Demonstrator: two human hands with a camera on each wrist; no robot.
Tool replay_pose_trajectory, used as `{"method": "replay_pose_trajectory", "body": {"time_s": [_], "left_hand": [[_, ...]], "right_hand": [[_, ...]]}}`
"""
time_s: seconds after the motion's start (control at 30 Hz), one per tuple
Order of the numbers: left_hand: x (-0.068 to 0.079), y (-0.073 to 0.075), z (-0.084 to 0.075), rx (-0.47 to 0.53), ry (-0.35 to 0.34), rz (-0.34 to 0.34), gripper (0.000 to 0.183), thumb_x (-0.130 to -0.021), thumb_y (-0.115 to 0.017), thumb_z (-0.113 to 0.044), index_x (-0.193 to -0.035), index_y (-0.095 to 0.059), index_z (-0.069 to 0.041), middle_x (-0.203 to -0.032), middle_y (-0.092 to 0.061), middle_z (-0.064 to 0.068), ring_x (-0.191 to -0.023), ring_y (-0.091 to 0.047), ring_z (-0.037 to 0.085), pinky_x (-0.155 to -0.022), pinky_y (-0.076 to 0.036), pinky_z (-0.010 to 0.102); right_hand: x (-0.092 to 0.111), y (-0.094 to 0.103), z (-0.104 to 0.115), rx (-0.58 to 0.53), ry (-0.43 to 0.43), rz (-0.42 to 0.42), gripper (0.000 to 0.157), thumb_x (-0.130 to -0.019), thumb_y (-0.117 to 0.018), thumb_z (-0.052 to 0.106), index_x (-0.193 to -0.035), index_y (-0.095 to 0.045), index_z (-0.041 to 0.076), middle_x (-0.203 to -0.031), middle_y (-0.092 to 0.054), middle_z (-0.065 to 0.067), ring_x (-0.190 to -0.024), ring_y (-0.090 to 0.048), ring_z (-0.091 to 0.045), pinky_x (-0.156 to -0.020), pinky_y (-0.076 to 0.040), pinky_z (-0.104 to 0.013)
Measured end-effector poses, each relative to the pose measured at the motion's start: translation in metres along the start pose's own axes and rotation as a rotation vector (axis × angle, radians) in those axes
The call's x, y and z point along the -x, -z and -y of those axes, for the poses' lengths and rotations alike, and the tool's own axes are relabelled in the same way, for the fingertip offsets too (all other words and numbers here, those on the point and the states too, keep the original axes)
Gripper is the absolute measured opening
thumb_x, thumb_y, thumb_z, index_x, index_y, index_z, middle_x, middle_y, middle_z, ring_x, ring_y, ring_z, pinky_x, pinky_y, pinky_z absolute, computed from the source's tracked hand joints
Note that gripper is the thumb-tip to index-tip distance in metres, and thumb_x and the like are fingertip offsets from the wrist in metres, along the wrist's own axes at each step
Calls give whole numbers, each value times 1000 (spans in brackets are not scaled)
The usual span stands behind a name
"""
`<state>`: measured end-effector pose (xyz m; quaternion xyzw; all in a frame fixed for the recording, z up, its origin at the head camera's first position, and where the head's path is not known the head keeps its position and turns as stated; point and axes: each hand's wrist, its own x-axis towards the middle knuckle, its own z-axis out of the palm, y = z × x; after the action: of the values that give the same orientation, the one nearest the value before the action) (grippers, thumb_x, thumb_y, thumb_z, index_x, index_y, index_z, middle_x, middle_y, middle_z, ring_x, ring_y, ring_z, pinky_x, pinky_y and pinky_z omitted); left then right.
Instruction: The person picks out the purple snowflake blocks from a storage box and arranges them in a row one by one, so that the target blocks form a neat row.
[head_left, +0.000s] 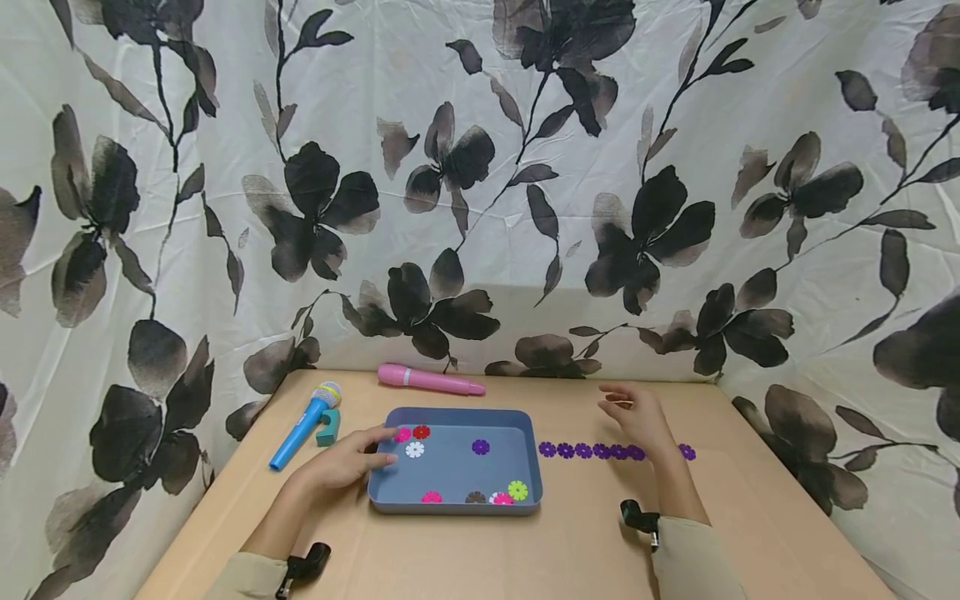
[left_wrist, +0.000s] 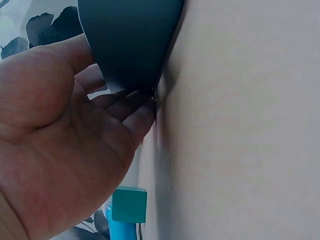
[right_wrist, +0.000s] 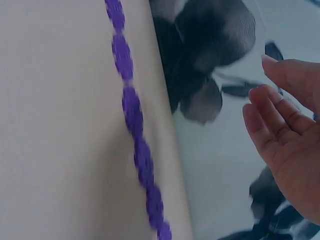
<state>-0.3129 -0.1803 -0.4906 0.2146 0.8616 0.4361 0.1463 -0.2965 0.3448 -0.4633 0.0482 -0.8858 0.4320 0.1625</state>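
A blue-grey tray (head_left: 450, 471) lies on the table with several flower-shaped plastic discs in it, among them a purple disc (head_left: 480, 447), a white disc (head_left: 415, 450) and a yellow-green disc (head_left: 517, 490). My left hand (head_left: 337, 461) grips its left edge, thumb and a finger over the rim; in the left wrist view other fingers (left_wrist: 137, 117) reach the tray's outer side (left_wrist: 130, 45). To the right runs a row of purple discs (head_left: 582, 451), partly behind the right wrist. My right hand (head_left: 637, 421) hovers over this row, fingers loosely bent, holding nothing.
Left of the tray lie a blue toy microphone (head_left: 300, 429) and a teal block (head_left: 327, 428). A pink marker-shaped stick (head_left: 431, 380) lies behind it. Floral cloth (head_left: 525, 208) hangs along the back and sides of the table (head_left: 600, 550).
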Motion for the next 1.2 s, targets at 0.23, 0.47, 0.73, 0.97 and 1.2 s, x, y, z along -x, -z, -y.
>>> {"method": "replay_pose_trajectory", "body": {"time_s": [0.23,0.47,0.73,0.97,1.2], "left_hand": [[0,0,0,-3,11,4,60,-102,-68,-29,-155,-49,-8,-167,-30,28,-157,-20,49,-125,-20,68],[-1,1,-1,-10,4,-1,60,-102,-68,-29,-155,-50,-7,-166,-33,28,-156,-22,50,-125,-21,67],[-1,0,1,-18,-2,-3,58,-103,-67,-28,-154,-50,-7,-165,-34,28,-156,-23,51,-125,-21,68],[-2,0,3,-22,-8,0,58,-103,-67,-28,-154,-50,-6,-165,-34,28,-156,-22,51,-125,-20,68],[-2,0,2,-19,-7,-2,58,-103,-67,-27,-154,-50,-6,-165,-34,28,-156,-21,50,-125,-19,68]], "right_hand": [[-2,-30,26,-51,77,54,30,-97,-73,8,-127,-72,6,-125,-70,-19,-113,-69,-36,-97,-59,-48],[-2,-53,47,-53,102,121,30,-97,-74,11,-127,-72,10,-127,-70,-15,-112,-71,-33,-93,-62,-44],[1,-74,62,-50,133,172,30,-96,-75,9,-125,-73,11,-126,-69,-9,-114,-70,-32,-97,-61,-43],[3,-91,72,-58,152,210,29,-94,-76,7,-123,-73,6,-123,-70,-10,-111,-70,-34,-95,-61,-42],[3,-109,78,-60,221,270,28,-95,-75,7,-123,-73,6,-122,-70,-10,-110,-69,-36,-93,-61,-43]]}}
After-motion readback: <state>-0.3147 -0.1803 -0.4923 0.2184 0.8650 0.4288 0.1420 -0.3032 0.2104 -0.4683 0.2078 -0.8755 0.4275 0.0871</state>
